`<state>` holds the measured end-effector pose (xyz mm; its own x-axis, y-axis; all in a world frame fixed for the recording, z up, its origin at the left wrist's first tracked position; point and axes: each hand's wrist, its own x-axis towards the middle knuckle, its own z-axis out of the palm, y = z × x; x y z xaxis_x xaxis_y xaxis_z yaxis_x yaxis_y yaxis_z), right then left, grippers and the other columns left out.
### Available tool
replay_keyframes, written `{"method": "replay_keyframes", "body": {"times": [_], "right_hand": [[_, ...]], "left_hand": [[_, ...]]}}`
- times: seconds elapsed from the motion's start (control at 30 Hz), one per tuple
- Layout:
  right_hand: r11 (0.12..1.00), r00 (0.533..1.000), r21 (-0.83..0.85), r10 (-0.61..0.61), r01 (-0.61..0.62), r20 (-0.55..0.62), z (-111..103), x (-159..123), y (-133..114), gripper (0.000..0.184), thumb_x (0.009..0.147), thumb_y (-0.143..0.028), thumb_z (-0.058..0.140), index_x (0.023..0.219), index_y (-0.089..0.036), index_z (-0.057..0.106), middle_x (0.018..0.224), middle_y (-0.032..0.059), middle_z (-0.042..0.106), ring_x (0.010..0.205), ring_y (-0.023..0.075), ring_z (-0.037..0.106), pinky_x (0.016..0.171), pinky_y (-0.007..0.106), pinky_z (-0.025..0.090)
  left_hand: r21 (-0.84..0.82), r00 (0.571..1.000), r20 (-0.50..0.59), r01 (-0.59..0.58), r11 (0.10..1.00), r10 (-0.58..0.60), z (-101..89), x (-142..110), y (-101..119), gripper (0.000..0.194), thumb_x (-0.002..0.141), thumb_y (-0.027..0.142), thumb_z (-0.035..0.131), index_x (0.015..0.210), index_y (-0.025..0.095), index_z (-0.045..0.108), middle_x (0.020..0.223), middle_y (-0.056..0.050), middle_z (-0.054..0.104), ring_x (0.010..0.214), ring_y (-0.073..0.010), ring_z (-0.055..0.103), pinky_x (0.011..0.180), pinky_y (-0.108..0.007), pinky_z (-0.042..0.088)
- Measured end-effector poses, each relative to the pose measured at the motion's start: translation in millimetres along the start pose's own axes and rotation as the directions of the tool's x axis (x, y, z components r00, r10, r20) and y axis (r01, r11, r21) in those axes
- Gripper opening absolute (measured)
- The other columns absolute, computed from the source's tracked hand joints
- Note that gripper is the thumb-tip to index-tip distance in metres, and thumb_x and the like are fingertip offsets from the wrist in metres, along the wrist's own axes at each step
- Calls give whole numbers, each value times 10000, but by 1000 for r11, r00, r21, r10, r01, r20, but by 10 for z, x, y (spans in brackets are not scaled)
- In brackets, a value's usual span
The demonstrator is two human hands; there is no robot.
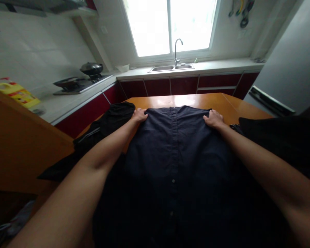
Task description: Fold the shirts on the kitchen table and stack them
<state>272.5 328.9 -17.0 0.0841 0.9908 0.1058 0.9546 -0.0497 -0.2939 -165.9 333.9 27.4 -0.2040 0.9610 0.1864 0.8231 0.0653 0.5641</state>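
A dark navy button-up shirt lies spread over the wooden table, its button placket running down the middle. My left hand grips the shirt's far left corner, fingers closed on the cloth. At the far right corner, my right hand pinches the fabric in the same way. Between the two hands the far edge is drawn out nearly straight. The near part of the shirt is in deep shadow, so its lower end is hard to make out.
Black clothing lies on the table's left side, and another black garment on its right. Beyond are a counter with a sink, a stove with a wok, and a yellow jug. A fridge stands at right.
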Motion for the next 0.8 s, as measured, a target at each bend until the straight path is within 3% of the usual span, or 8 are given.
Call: {"method": "replay_keyframes", "body": {"times": [0.1, 0.2, 0.33, 0.4, 0.47, 0.57, 0.67, 0.8], "right_hand": [[999, 998, -32, 32, -30, 62, -19, 88, -33, 815, 959, -517, 378, 1570, -10, 193, 1641, 248, 191, 1511, 349, 174, 1193, 568, 189], [991, 997, -108, 75, -74, 5, -46, 25, -248, 817, 968, -457, 361, 1567, 46, 124, 1649, 288, 71, 1525, 411, 14, 1160, 686, 83], [972, 979, -122, -201, 202, 18, -11, -260, -769, 728, 985, -421, 330, 1565, 2, 206, 1655, 252, 119, 1531, 374, 51, 1170, 669, 76], [931, 928, -55, -353, 361, 116, 56, -411, -1000, 697, 997, -451, 311, 1574, -67, 239, 1668, 190, 146, 1535, 322, 99, 1191, 621, 115], [906, 891, -8, -416, 424, 182, 134, -516, -1131, 679, 1007, -479, 295, 1577, -113, 258, 1673, 152, 160, 1537, 295, 115, 1200, 599, 124], [912, 896, 6, -405, 411, 182, 214, -571, -1138, 688, 1016, -517, 271, 1573, -112, 279, 1666, 150, 193, 1535, 284, 136, 1215, 558, 98], [920, 911, 9, -389, 392, 138, 231, -568, -1059, 699, 1019, -529, 264, 1564, -94, 303, 1659, 157, 216, 1533, 278, 152, 1224, 509, 97], [921, 914, 16, -388, 389, 120, 218, -567, -1032, 684, 1022, -523, 268, 1558, -101, 321, 1654, 161, 230, 1532, 277, 159, 1224, 510, 98]], "left_hand": [[237, 992, 41, -128, 963, 121, 142, -141, 184, 507, 900, 300, 612, 1393, 190, 574, 1604, -138, 345, 1477, -349, 283, 1198, -497, 244], [395, 913, 250, -399, 827, 321, 364, -366, 488, 555, 1011, 387, 430, 1520, 165, 413, 1630, -143, 299, 1496, -303, 271, 1208, -475, 234], [294, 832, 445, -485, 824, 331, 688, -639, 840, 684, 1029, 565, 289, 1584, 165, 279, 1661, -155, 202, 1533, -330, 164, 1199, -566, 188], [263, 820, 468, -487, 833, 331, 791, -688, 910, 697, 1026, 589, 266, 1590, 180, 266, 1667, -148, 184, 1539, -332, 133, 1201, -588, 148], [234, 810, 457, -508, 829, 368, 819, -665, 886, 657, 1032, 571, 256, 1591, 226, 268, 1671, -110, 190, 1544, -307, 126, 1207, -583, 123], [248, 864, 374, -444, 861, 337, 721, -532, 684, 634, 1038, 556, 239, 1588, 242, 279, 1667, -98, 213, 1541, -300, 144, 1203, -594, 124], [330, 965, 224, -208, 921, 138, 517, -361, 346, 671, 1030, 569, 238, 1579, 190, 312, 1657, -147, 223, 1532, -348, 157, 1193, -625, 112], [340, 988, 151, -13, 940, -41, 252, -206, -37, 650, 1015, 566, 293, 1547, 206, 389, 1651, -140, 246, 1519, -399, 173, 1178, -660, 98]]}}
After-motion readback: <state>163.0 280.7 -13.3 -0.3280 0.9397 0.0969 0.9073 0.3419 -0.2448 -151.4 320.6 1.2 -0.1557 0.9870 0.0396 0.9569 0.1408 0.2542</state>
